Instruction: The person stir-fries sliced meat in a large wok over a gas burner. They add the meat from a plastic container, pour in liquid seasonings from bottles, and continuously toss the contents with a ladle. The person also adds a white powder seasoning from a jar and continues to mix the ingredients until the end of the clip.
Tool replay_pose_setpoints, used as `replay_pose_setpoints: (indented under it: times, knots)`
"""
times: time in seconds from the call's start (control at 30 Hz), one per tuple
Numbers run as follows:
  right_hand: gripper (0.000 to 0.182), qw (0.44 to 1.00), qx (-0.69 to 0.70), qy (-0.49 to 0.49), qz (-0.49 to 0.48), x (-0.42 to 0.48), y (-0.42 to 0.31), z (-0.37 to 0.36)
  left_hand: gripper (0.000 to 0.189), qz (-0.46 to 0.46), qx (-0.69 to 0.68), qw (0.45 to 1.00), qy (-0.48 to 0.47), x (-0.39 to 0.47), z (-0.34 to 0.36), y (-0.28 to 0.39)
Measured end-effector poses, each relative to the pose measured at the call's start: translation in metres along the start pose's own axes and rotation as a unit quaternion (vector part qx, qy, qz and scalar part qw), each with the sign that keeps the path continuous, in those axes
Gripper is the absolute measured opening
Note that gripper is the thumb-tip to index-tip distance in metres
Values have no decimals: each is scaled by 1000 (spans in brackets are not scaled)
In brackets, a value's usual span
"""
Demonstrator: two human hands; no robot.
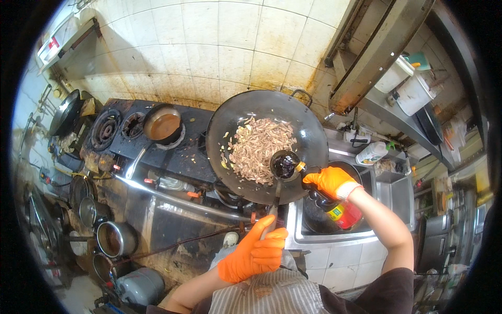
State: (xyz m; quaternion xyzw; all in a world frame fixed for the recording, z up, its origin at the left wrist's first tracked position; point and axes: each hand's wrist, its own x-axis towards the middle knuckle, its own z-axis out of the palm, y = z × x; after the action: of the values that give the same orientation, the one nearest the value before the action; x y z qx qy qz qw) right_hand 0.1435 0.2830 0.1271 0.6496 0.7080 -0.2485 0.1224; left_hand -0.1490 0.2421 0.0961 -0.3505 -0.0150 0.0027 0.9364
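My left hand (253, 251), in an orange glove, is wrapped around the handle of a metal ladle (277, 198). Dark liquid (283, 166) lies in the ladle's bowl, which is held over the near right part of a large wok (219, 121). Thin strips of browned meat (262, 141) are heaped in the wok, with small yellowish bits at their left. My right hand (333, 182), gloved the same way, grips a dark sauce bottle (319, 197) with a red and yellow label. The bottle is tilted, its yellow-ringed neck at the ladle's rim.
Left of the wok, a saucepan (144, 127) of brown liquid sits on the black stove (192, 137), its handle jutting toward me. A steel sink (396, 200) and a spray bottle (374, 152) are at right. A metal post (376, 59) slants overhead. Pots (131, 239) stand low at left.
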Motion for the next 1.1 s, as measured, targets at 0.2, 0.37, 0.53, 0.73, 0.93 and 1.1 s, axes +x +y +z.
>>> replay_pose_setpoints:
  times: [0.2, 0.37, 0.53, 0.73, 0.93, 1.1]
  knots:
    - [26, 1000, -11, 11, -5, -3, -4, -1, 46, 1, 0, 1000, -2, -1, -1, 0]
    - [23, 992, 67, 101, -20, -2, 12, 22, 45, 8, 4, 1000, 3, -1, 0, 4]
    - [28, 957, 224, 149, 108, -22, -15, 18, 41, -16, -42, 998, -43, -1, 7, 18]
    - [21, 881, 295, 359, 87, -75, -32, 75, 34, 163, 354, 889, 238, 13, -23, 77]
    - [21, 579, 637, 434, 265, -119, -97, 115, 24, 391, 646, 577, 312, 14, -24, 73]
    - [20, 394, 645, 582, 300, -170, -117, 196, 18, 346, 690, 560, 301, 27, -51, 59]
